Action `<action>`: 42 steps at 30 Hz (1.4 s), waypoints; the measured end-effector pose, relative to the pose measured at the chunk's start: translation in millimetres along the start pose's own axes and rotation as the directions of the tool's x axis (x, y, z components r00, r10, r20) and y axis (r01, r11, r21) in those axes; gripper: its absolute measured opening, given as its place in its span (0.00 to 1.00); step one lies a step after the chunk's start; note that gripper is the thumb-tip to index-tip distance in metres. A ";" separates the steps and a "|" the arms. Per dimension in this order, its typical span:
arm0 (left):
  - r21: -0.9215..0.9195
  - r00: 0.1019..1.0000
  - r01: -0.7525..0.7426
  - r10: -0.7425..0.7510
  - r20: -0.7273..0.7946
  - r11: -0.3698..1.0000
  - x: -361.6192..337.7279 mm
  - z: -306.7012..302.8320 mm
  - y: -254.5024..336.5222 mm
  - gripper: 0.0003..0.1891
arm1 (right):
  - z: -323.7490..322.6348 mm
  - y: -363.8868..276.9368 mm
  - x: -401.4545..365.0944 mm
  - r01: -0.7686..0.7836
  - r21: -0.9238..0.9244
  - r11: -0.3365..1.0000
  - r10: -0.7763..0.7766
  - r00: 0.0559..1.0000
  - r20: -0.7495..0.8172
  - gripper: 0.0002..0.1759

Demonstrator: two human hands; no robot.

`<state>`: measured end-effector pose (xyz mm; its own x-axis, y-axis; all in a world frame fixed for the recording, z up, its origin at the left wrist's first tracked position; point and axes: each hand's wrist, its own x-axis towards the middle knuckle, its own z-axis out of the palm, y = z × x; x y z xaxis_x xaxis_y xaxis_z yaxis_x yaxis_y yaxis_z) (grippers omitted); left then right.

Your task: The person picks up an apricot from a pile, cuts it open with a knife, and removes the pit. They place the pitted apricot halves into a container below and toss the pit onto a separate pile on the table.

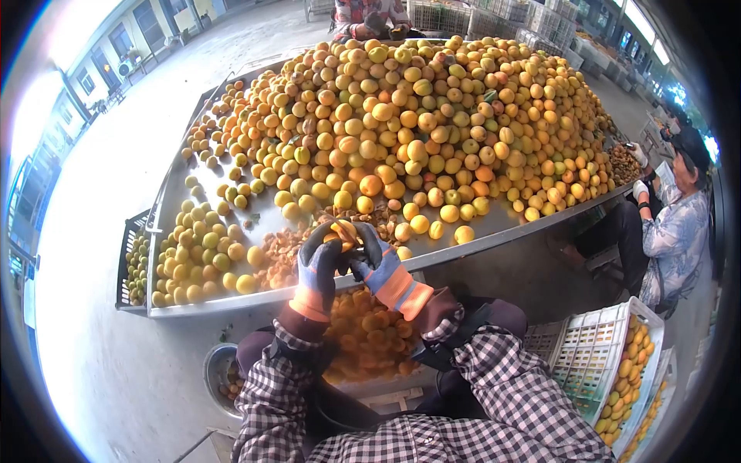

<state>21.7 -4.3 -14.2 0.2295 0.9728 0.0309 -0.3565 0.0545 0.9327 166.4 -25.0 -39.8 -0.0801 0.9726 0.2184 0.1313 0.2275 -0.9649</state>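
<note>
My left hand (pixel 319 258) and my right hand (pixel 378 262), both in dark-palmed gloves with blue and orange backs, meet over the near edge of a metal table (pixel 441 253). Between them is an orange apricot (pixel 345 231), which looks split open; the fingers of both hands are closed round it. Brown pits (pixel 285 251) lie on the table just left of my hands. Below my hands, a container of orange apricot pieces (pixel 367 332) sits between my knees. A large heap of apricots (pixel 417 131) covers the table beyond.
A black crate (pixel 123 285) of green fruit stands at the table's left end. On the floor are a metal bowl (pixel 216 382) at left and white crates (pixel 594 347) with apricots at right. One person (pixel 671 224) sits at right, another (pixel 363 19) is across the table.
</note>
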 end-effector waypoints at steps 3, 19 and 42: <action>0.113 1.000 0.000 0.001 -0.007 0.994 0.3 -3.3 0.9 0.23 | -5.0 -5.3 3.9 -0.157 0.254 0.954 0.135 0.985 0.104 0.26; 0.159 0.998 0.063 -0.065 0.007 0.985 10.8 -19.8 -2.7 0.22 | -16.1 -17.7 13.0 -0.361 0.415 0.835 0.300 0.931 0.206 0.12; 0.229 0.991 0.123 -0.108 -0.078 0.966 8.3 -6.6 -4.2 0.13 | -9.7 -22.5 16.9 0.293 -0.475 0.829 -0.395 0.910 -0.127 0.18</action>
<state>19.1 5.0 -20.2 0.1949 0.9759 -0.0982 -0.1084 0.1209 0.9867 171.6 -13.3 -12.9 0.0006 0.8015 0.5980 0.5551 0.4971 -0.6669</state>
